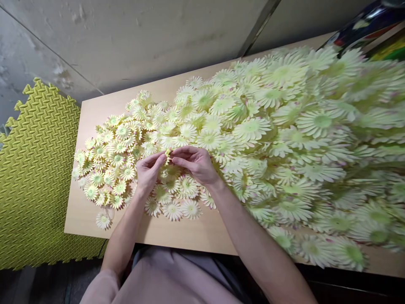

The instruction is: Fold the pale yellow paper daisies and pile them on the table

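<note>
Between my two hands is a small pale yellow artificial flower head [168, 156], seen nearly edge-on. My left hand [148, 169] pinches it between thumb and forefinger. From the other side, my right hand [196, 164] brings its thumb and fingertips together at the flower; whether anything else is in that pinch is too small to tell. Beneath and around both hands lie loose cream flower heads with green centres. Smaller ones form a pile [117, 159] to the left of my left hand, and larger ones make a big heap [253, 128] beyond and right of my right hand.
The flowers lie on a light wooden table [190, 234], its front edge close to my body. A yellow-green foam mat [38, 177] stands at the left end. Behind runs a stained grey wall [152, 38]. Dark, colourful packaging [363, 27] sits at the back right.
</note>
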A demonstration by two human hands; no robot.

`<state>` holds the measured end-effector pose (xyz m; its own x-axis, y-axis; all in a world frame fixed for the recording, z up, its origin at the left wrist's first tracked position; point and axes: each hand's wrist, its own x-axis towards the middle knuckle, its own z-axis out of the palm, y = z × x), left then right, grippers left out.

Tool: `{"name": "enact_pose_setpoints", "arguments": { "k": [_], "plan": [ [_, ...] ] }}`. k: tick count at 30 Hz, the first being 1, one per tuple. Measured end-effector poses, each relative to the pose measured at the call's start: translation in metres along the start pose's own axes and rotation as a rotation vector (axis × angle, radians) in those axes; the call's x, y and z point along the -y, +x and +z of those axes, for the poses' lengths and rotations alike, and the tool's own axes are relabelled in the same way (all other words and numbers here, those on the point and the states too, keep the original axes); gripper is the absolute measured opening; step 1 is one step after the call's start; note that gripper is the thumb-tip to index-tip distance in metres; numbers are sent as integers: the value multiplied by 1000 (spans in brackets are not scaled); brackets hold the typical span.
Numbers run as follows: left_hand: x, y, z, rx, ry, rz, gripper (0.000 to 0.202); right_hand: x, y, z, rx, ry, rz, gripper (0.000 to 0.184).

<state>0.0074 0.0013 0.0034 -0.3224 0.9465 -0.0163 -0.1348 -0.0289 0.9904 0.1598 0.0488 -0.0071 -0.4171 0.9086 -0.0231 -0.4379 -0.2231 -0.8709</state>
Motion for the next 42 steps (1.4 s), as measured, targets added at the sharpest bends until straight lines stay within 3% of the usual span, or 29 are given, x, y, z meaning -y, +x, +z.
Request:
{"name": "enact_pose_setpoints", "arguments": {
  "k": [42],
  "plan": [
    [1,1,-1,-9,-10,-23,25,7,-1,5,-23,-7,35,26]
  ]
}}
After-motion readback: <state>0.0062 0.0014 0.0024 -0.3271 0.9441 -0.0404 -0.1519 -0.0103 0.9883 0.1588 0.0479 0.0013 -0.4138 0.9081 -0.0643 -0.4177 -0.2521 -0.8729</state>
